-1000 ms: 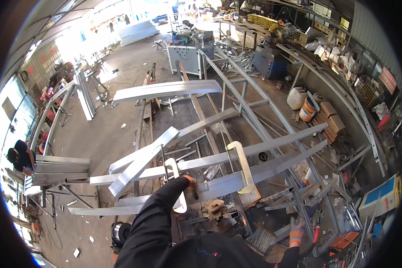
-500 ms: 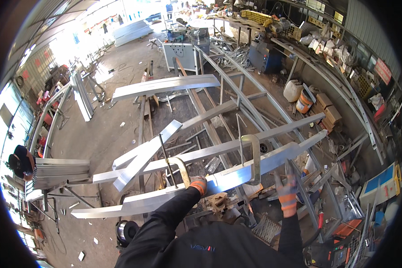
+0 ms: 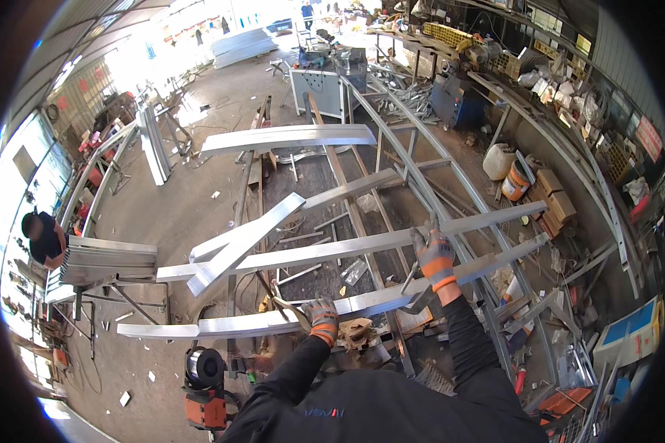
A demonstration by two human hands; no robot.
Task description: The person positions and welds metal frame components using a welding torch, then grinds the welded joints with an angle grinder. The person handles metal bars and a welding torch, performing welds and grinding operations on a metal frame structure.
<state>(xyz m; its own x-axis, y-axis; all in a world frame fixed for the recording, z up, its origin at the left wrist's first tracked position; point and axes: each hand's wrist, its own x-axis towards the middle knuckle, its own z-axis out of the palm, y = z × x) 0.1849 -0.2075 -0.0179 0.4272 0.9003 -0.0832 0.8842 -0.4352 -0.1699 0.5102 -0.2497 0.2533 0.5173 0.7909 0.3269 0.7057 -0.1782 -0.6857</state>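
Along the near beam (image 3: 244, 325), left hand (image 3: 322, 321) curls by a clamp (image 3: 295, 310), can't tell if it's gripping; right hand (image 3: 434, 258) is half-spread over the far beam (image 3: 332, 253). Both beams poke past the rails (image 3: 357, 218) on the left, above scrap-dotted floor (image 3: 177, 221), while clutter (image 3: 543, 321) crowds the right.

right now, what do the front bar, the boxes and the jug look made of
Front bar: metal, perhaps aluminium or galvanised steel; smooth, with a bright silvery sheen.
Boxes: probably cardboard, matte; plain brown, flat faces.
Jug: likely plastic, dull finish; whitish, rounded, moulded-looking shape.
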